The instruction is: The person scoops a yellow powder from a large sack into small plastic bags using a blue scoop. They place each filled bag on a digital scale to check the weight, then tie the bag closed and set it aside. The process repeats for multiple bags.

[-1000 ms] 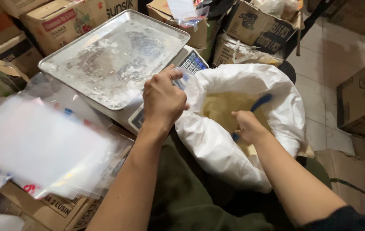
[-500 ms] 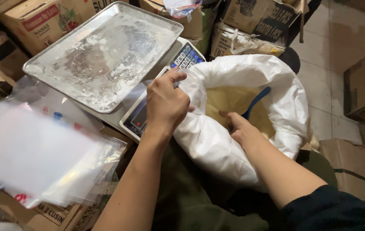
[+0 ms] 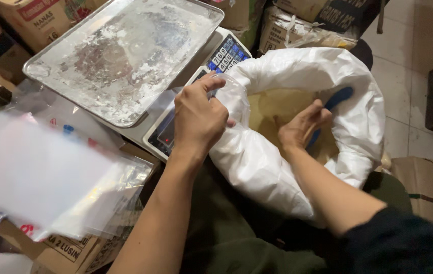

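A big white sack (image 3: pixel 277 167) of yellow powder sits open beside a metal tray (image 3: pixel 120 56) on a scale (image 3: pixel 216 56); the left hand (image 3: pixel 199 119) pinches a small clear bag (image 3: pixel 232 96) at the sack's rim; the right hand (image 3: pixel 300 127) grips a blue scoop (image 3: pixel 338 97) inside the sack.

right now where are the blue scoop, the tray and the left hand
blue scoop (image 3: pixel 339 96), head view, on its exposed end
tray (image 3: pixel 125 56), head view, on its dusty floor
left hand (image 3: pixel 199 119), head view, on its back

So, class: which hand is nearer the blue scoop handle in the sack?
Right. The right hand touches the blue scoop handle; the left hand grips the sack rim.
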